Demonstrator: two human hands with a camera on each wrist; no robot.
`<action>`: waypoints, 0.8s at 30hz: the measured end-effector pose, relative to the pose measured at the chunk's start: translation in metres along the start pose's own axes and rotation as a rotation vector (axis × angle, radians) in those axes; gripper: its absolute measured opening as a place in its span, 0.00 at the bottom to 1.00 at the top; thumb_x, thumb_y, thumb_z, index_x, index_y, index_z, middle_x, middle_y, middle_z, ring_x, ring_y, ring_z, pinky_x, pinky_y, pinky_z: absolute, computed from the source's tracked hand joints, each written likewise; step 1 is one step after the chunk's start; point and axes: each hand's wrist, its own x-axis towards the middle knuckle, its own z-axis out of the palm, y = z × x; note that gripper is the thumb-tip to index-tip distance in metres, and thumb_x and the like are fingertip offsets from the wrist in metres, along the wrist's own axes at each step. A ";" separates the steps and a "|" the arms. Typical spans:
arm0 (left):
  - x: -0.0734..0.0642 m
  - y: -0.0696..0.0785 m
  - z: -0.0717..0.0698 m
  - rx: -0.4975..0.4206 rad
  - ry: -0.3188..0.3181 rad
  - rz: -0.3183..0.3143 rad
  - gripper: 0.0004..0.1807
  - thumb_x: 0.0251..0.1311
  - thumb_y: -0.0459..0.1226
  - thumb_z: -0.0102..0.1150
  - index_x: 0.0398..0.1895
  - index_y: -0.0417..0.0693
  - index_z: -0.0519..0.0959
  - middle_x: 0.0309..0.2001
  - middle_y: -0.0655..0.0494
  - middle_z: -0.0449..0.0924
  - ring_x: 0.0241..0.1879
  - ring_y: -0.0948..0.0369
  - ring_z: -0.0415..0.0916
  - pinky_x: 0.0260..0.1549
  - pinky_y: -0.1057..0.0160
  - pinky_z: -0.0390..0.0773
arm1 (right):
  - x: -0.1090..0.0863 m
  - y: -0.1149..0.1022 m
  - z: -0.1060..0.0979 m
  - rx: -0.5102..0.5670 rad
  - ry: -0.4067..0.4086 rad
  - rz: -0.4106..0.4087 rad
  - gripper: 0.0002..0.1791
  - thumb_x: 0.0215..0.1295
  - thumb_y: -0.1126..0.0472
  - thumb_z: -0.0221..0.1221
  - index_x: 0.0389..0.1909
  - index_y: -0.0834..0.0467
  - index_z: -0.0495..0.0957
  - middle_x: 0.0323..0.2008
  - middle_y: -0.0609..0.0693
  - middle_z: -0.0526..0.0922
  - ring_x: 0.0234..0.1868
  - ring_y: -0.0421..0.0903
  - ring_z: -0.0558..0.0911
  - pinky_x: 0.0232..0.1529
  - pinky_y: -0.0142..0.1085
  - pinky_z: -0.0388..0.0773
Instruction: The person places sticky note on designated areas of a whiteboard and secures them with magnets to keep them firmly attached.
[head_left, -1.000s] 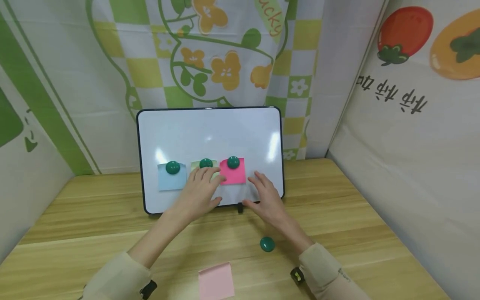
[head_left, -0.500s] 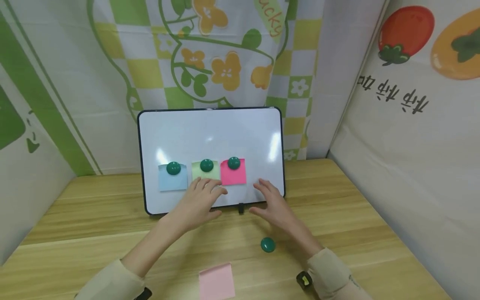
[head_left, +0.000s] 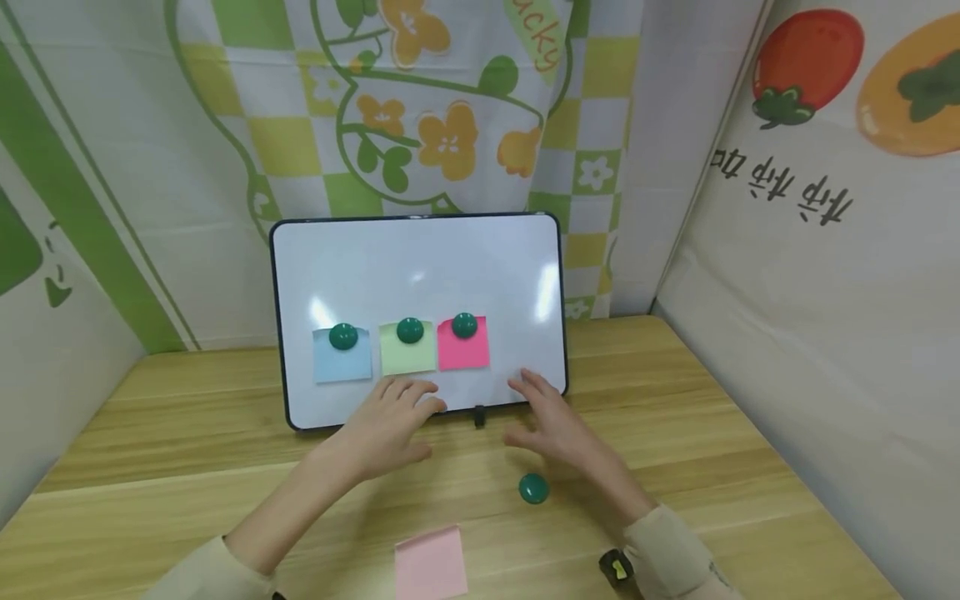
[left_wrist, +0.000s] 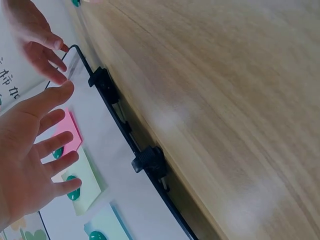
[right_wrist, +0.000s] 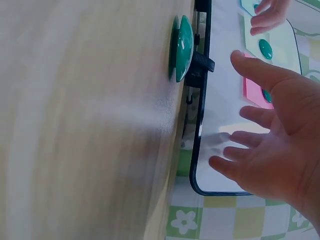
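Observation:
A whiteboard (head_left: 420, 267) with a black frame stands on the table. Three sticky notes hang on it in a row: blue (head_left: 342, 365), light green (head_left: 407, 358) and bright pink (head_left: 463, 354), each under a round green magnet. My left hand (head_left: 386, 429) hovers before the board's lower edge, fingers spread, holding nothing. Over to the right, my right hand (head_left: 555, 425) is also spread with nothing in it, before the lower right corner. A loose green magnet (head_left: 533, 488) lies on the table below that hand. Nearer me lies a pale pink note (head_left: 431, 564) with its top edge curled.
Black clip feet (left_wrist: 151, 161) hold the board's bottom edge. Behind it hangs a checked, flowered curtain (head_left: 450, 100), and a printed white wall (head_left: 817, 275) rises on the right. The wooden table (head_left: 712, 467) extends around the board.
Both hands have drawn back down from the board toward me, the right slightly rightward. The green note, partly covered before, is now uncovered. Notes and magnets stay in place.

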 end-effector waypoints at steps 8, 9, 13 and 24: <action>-0.011 0.001 0.002 -0.024 -0.058 -0.019 0.30 0.52 0.48 0.73 0.58 0.49 0.77 0.65 0.46 0.70 0.65 0.44 0.66 0.68 0.41 0.62 | -0.011 0.000 -0.002 0.021 -0.102 0.042 0.45 0.59 0.53 0.69 0.75 0.57 0.59 0.78 0.59 0.50 0.78 0.60 0.54 0.73 0.57 0.57; -0.012 0.001 0.003 -0.026 -0.069 -0.020 0.31 0.52 0.49 0.73 0.59 0.49 0.76 0.66 0.46 0.70 0.65 0.44 0.66 0.68 0.40 0.62 | -0.012 0.000 -0.002 0.016 -0.110 0.045 0.45 0.60 0.52 0.69 0.75 0.57 0.59 0.78 0.59 0.50 0.78 0.60 0.54 0.73 0.57 0.57; -0.017 0.003 0.004 -0.053 -0.140 -0.044 0.38 0.52 0.57 0.70 0.64 0.51 0.73 0.68 0.46 0.68 0.66 0.43 0.65 0.68 0.38 0.59 | -0.017 0.003 -0.002 -0.018 -0.139 0.054 0.46 0.59 0.49 0.69 0.75 0.56 0.60 0.78 0.59 0.51 0.77 0.60 0.55 0.73 0.58 0.58; -0.028 0.005 0.002 -0.170 -0.281 -0.032 0.46 0.44 0.62 0.72 0.67 0.53 0.71 0.71 0.45 0.64 0.69 0.41 0.61 0.69 0.35 0.56 | -0.030 0.013 -0.006 -0.011 -0.264 0.040 0.53 0.50 0.46 0.74 0.75 0.52 0.59 0.78 0.63 0.48 0.77 0.67 0.48 0.71 0.67 0.51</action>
